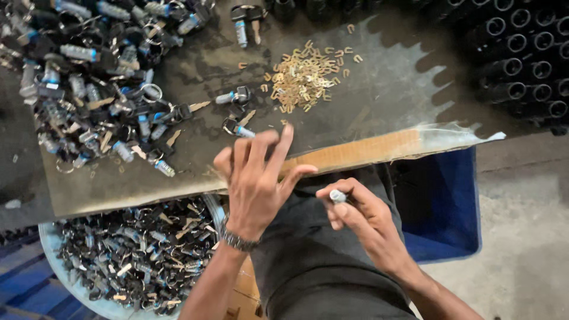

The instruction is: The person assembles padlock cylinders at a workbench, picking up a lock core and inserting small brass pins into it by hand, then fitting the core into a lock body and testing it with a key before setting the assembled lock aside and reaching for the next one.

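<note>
The right hand (361,216) is pinching a small silver lock cylinder (338,196) between thumb and fingertips, holding it over the person's lap just below the torn front edge of the cardboard-topped desk (355,151). The left hand (258,175) is reaching forward with fingers spread and loose, gripping nothing, its fingertips hovering at that same edge, just short of a keyed cylinder (238,128) lying nearest the edge. Beyond that cylinder, toward the far side of the desk, a small heap of brass clips (305,76) is lying scattered, and another keyed cylinder (234,96) is sitting to the left of the heap. A large tangle of cylinders with keys and rings (89,77) is covering the desk's far left corner. Below the desk edge, left of the left forearm, a pale blue basin (71,284) is holding a deep load of similar pieces, and a blue crate (441,204) is standing to the right of the lap. Judging by the big heap and the many clips remaining, the work appears to be well short of finished, with one cylinder in hand.
</note>
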